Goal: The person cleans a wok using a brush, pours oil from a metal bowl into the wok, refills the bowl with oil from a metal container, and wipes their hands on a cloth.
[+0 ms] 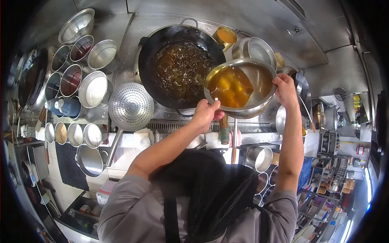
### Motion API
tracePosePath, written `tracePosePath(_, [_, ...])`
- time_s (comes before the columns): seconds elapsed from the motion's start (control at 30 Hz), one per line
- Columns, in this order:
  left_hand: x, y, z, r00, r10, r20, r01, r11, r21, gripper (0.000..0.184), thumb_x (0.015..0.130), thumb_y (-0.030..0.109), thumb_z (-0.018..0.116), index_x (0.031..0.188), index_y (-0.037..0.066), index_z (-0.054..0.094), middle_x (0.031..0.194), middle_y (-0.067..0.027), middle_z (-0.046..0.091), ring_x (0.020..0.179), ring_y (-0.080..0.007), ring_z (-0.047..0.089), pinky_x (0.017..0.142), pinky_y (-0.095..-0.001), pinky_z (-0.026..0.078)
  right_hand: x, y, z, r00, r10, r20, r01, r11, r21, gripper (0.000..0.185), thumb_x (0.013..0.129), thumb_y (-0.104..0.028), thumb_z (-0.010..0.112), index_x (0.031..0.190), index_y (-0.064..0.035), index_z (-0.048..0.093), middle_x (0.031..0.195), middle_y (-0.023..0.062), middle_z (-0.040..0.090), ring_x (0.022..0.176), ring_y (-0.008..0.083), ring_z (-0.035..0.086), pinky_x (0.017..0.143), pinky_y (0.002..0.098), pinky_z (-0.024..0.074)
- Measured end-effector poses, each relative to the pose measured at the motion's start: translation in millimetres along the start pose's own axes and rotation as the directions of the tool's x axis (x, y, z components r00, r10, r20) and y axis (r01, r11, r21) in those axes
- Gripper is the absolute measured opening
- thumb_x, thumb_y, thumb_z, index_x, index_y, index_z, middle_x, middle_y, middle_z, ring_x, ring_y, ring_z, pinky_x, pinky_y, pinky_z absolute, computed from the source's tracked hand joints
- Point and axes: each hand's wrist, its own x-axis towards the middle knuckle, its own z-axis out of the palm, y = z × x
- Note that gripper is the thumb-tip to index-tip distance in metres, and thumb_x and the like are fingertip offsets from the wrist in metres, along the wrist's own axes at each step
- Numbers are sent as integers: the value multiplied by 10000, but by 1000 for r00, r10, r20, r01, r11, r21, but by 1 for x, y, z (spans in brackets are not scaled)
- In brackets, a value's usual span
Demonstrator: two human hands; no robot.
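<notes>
Crowding left end of metal counter (127, 73): steel pots (111, 66), some filled. Perforated strainer (131, 106) lies beside black wok (147, 71) holding dark, glinting liquid (178, 69). Loaded shelves (320, 178) fill right side of room. Steel bowl (263, 79) at wok's right edge, tipped left, amber liquid (233, 89) pooled on that side. Left hand (206, 115) clamped on near-left rim, elbow bent; right hand (286, 90) clamped on right rim, higher, arm nearly straight.

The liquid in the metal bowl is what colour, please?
The liquid is golden amber, seen in the head view.
</notes>
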Motion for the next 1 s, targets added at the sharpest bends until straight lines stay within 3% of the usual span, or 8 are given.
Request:
tracePosePath(0.2, [4, -1, -5, 993, -32, 110, 42, 995, -86, 207, 1040, 193, 543, 1062, -12, 531, 971, -120, 630, 821, -195, 675, 680, -290, 578, 8, -9, 4, 999, -29, -13, 28, 997, -71, 139, 844, -79, 616, 912, 38, 649, 687, 23, 566, 539, 98, 480, 483, 266, 368])
tracePosePath(0.7, [3, -3, -1, 994, -55, 89, 67, 989, -129, 205, 1032, 201, 565, 1004, 0, 536, 936, -114, 617, 825, -220, 683, 692, -310, 587, 20, -21, 18, 984, -163, -77, 144, 966, -214, 294, 837, -115, 653, 1049, 88, 644, 747, 49, 602, 595, 118, 539, 499, 286, 405])
tracePosePath(0.8, [7, -4, -2, 994, -60, 95, 72, 989, -131, 185, 1041, 171, 526, 1051, -11, 491, 952, -135, 604, 815, -230, 686, 689, -319, 603, 24, -24, 14, 990, -139, -28, 127, 958, -257, 337, 832, -132, 663, 1079, 97, 647, 786, 72, 630, 620, 132, 565, 527, 294, 431])
tracePosePath(1.0, [6, -3, 1, 996, -43, 77, 55, 985, -161, 204, 1024, 209, 582, 986, 13, 541, 905, -104, 619, 813, -219, 682, 701, -310, 590, 31, -28, 18, 980, -189, -68, 155, 927, -342, 386, 819, -165, 674, 1085, 114, 650, 830, 116, 665, 741, 190, 625, 680, 326, 494])
